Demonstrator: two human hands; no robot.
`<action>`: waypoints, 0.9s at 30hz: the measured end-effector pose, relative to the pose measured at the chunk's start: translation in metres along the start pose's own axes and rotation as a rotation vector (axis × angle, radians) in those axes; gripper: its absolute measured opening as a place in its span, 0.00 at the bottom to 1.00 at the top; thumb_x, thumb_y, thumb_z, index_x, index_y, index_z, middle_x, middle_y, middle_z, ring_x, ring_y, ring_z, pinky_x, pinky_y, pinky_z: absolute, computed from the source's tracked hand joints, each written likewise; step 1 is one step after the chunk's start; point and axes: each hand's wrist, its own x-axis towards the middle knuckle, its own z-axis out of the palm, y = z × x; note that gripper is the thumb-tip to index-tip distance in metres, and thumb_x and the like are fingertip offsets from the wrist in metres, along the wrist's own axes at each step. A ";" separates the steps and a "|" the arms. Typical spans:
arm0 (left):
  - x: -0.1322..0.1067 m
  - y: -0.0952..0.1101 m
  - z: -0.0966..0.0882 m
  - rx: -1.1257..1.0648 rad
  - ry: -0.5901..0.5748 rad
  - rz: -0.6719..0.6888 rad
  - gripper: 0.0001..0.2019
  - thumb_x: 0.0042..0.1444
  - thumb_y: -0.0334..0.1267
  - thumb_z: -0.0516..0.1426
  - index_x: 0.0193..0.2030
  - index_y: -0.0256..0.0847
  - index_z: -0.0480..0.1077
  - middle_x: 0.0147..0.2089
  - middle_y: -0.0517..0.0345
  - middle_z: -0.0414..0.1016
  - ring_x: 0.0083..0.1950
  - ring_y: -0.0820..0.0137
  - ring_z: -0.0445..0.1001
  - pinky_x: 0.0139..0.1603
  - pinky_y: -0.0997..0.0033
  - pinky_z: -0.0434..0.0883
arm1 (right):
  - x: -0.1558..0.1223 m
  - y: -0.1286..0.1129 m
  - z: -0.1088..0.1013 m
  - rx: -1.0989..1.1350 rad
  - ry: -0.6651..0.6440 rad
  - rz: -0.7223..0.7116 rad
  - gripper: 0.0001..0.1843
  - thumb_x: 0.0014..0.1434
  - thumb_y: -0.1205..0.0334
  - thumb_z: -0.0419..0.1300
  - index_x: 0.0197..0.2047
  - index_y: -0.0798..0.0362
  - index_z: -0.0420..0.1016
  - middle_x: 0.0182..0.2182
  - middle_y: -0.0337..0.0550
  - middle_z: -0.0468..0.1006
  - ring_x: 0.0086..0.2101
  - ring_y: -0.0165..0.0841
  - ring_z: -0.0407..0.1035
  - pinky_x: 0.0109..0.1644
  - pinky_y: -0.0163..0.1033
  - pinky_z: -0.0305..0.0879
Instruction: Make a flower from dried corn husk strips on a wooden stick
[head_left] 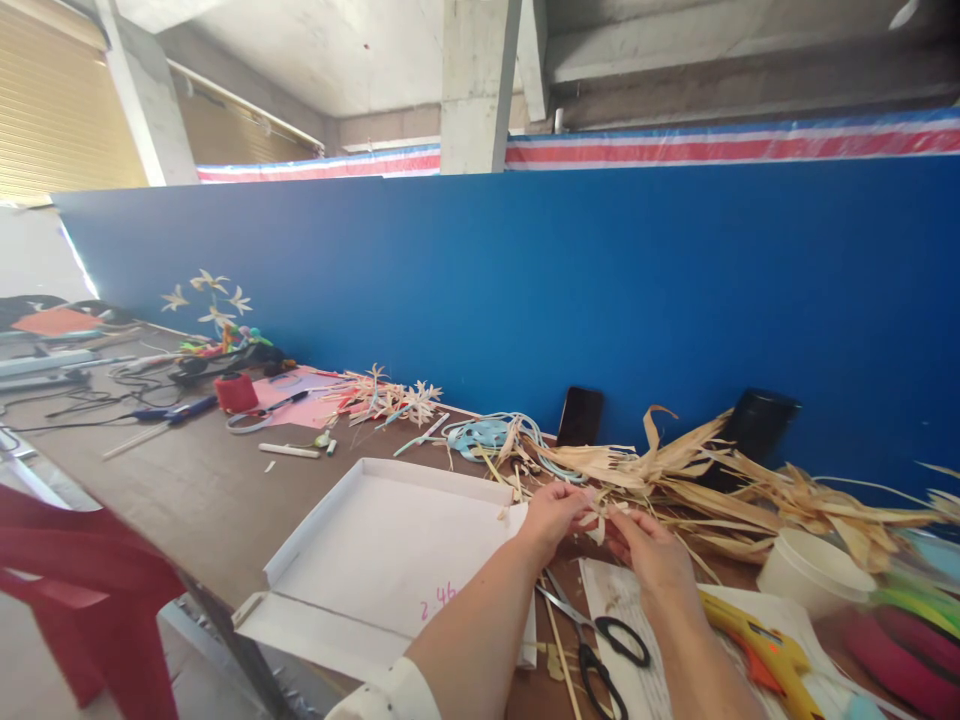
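Observation:
Between my two hands is a small pale flower [598,520] that looks made of dried husk strips. My left hand [555,515] pinches it from the left, near the right edge of an open white cardboard box [390,535]. On the other side, the fingers of my right hand [646,548] are closed on the same flower. Below the hands lie black-handled scissors [592,635], blades toward my left wrist. Long dried husks [720,500] spread behind and to the right of my right hand.
A yellow glue gun [765,650] and a white cup [814,570] stand right of my right forearm. Two phones lean on the blue panel [450,300], one a black phone [581,415]. Finished husk flowers [390,395], a red spool [235,393] and cables lie left. A red chair [82,590] stands front left.

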 end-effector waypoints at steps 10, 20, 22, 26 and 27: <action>0.005 -0.006 -0.004 0.173 0.006 0.086 0.15 0.35 0.42 0.64 0.27 0.34 0.69 0.27 0.58 0.69 0.26 0.75 0.68 0.33 0.71 0.69 | 0.005 0.006 -0.004 -0.164 -0.067 -0.110 0.15 0.38 0.50 0.66 0.28 0.52 0.76 0.23 0.38 0.77 0.28 0.33 0.70 0.32 0.33 0.68; 0.000 0.001 0.000 0.340 0.056 0.061 0.07 0.39 0.34 0.60 0.28 0.35 0.70 0.20 0.61 0.68 0.22 0.77 0.65 0.27 0.78 0.62 | 0.007 0.009 -0.006 -0.228 -0.070 -0.151 0.15 0.39 0.50 0.65 0.27 0.52 0.77 0.22 0.37 0.77 0.25 0.32 0.69 0.30 0.33 0.66; 0.000 0.002 0.000 0.362 0.055 0.059 0.07 0.39 0.35 0.60 0.28 0.35 0.70 0.20 0.61 0.69 0.22 0.77 0.65 0.26 0.78 0.62 | 0.007 0.009 -0.006 -0.213 -0.075 -0.148 0.15 0.39 0.50 0.65 0.28 0.52 0.77 0.23 0.36 0.77 0.25 0.32 0.70 0.31 0.33 0.67; 0.001 -0.001 -0.002 0.412 0.056 0.060 0.07 0.40 0.35 0.60 0.28 0.36 0.70 0.20 0.61 0.69 0.22 0.77 0.64 0.25 0.78 0.61 | 0.008 0.010 -0.005 -0.168 -0.081 -0.136 0.14 0.38 0.51 0.66 0.27 0.52 0.77 0.24 0.37 0.77 0.26 0.33 0.70 0.32 0.35 0.68; 0.002 -0.001 -0.002 0.412 0.051 0.064 0.07 0.40 0.35 0.60 0.28 0.36 0.70 0.20 0.61 0.69 0.22 0.77 0.64 0.25 0.78 0.61 | 0.008 0.010 -0.005 -0.157 -0.079 -0.131 0.14 0.38 0.51 0.66 0.27 0.52 0.77 0.23 0.37 0.77 0.26 0.34 0.70 0.32 0.35 0.68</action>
